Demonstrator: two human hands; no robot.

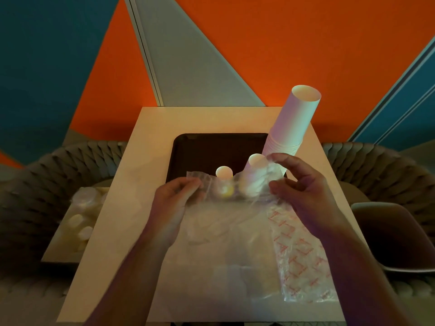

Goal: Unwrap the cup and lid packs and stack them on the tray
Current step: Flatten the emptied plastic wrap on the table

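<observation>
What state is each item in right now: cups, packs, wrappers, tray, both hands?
Tall cup stack: unwrapped, upright at the tray's right edge.
Tray: on the table, far half bare.
Plastic wrap: partly open around small stacks.
Printed wrapper: emptied, flat on the table.
Left hand: pinches the wrap.
Right hand: pinches the wrap's other side.

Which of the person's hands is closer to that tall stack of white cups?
Right. The right hand is just below the tall cup stack, pinching the plastic wrap; the left hand grips the wrap farther left.
</observation>
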